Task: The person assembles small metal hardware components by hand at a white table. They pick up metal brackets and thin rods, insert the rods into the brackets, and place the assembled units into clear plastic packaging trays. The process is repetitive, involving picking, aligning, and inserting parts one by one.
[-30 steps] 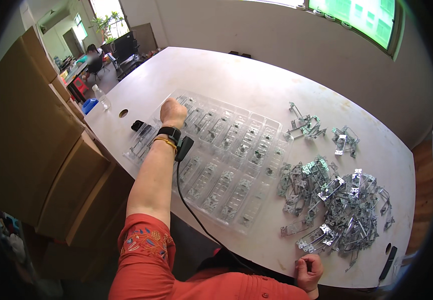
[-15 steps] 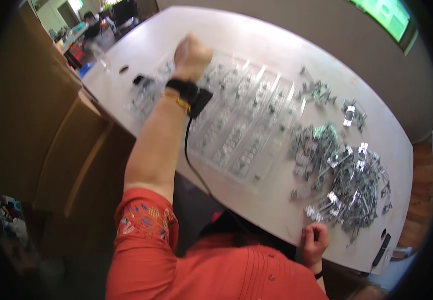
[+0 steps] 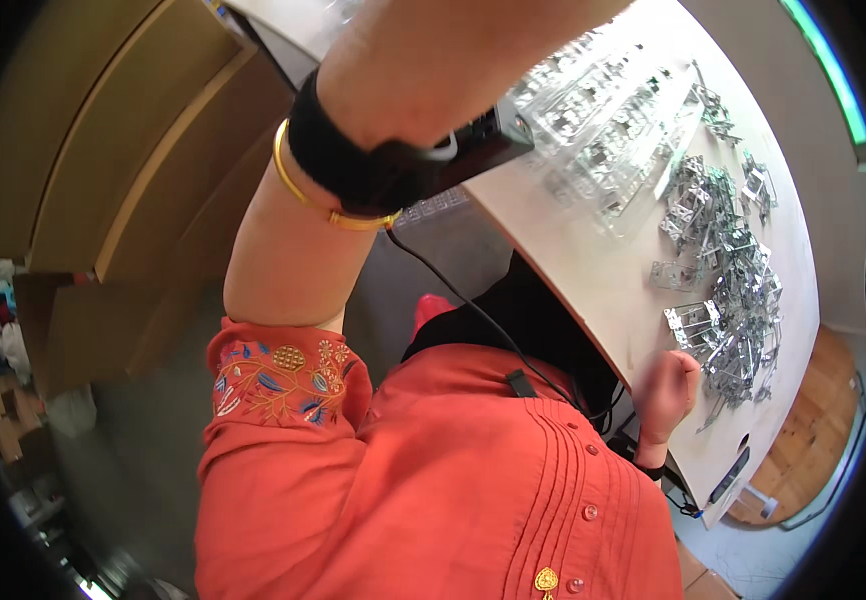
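My left hand is raised close to the camera, over the table's near side; its fingers run out past the top edge, so what they do is hidden. A black strap with a box-shaped device and a gold bangle sit around that wrist. My right hand rests at the table's near edge, fingers curled in, slightly blurred; anything inside them is hidden. Just beyond it lies a heap of thin silvery metal brackets. Clear plastic trays holding rows of small metal parts lie on the table, partly covered by my left hand.
The white table curves off to the right. A black knife-like tool lies near its right corner. A cable hangs from my left wrist across my lap. Cardboard boxes stand at left, a round wooden stool at right.
My left hand has come up from over the trays, toward the camera. The view has shifted, so table and trays sit further right. My right hand stays curled at the table edge.
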### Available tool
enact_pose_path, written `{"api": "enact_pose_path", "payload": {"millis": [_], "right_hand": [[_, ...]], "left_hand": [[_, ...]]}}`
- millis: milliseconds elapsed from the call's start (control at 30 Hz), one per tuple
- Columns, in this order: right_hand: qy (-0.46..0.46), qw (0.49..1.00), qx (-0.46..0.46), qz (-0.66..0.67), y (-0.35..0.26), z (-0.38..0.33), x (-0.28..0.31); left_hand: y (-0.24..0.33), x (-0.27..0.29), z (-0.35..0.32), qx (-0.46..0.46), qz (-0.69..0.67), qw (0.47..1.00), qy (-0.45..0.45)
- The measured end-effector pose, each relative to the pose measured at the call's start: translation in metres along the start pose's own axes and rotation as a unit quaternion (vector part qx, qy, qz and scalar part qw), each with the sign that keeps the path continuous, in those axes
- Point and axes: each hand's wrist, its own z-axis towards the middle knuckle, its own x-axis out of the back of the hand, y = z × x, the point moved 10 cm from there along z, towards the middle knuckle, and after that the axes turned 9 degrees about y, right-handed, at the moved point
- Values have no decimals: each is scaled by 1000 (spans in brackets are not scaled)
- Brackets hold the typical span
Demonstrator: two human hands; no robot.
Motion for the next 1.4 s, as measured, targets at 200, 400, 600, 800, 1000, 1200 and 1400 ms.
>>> {"api": "enact_pose_path", "payload": {"millis": [200,400,600,800,1000,1200,1400], "right_hand": [[8,1000,21,-13,8,1,12],[16,998,53,-14,2,6,3],[13,998,59,-21,7,8,7],[10,998,54,-24,11,6,13],[14,998,40,-45,11,5,14],[20,997,36,-63,3,5,10],[20,998,31,-54,3,5,9]], "left_hand": [[3,61,-56,95,-37,994,24],[-4,86,-85,181,-32,982,33],[-3,88,-103,87,-5,991,98],[-36,91,-114,129,-9,988,81],[-67,82,-126,150,-3,986,74],[-76,70,-126,152,-6,986,66],[-74,59,-126,146,-11,987,60]]}}
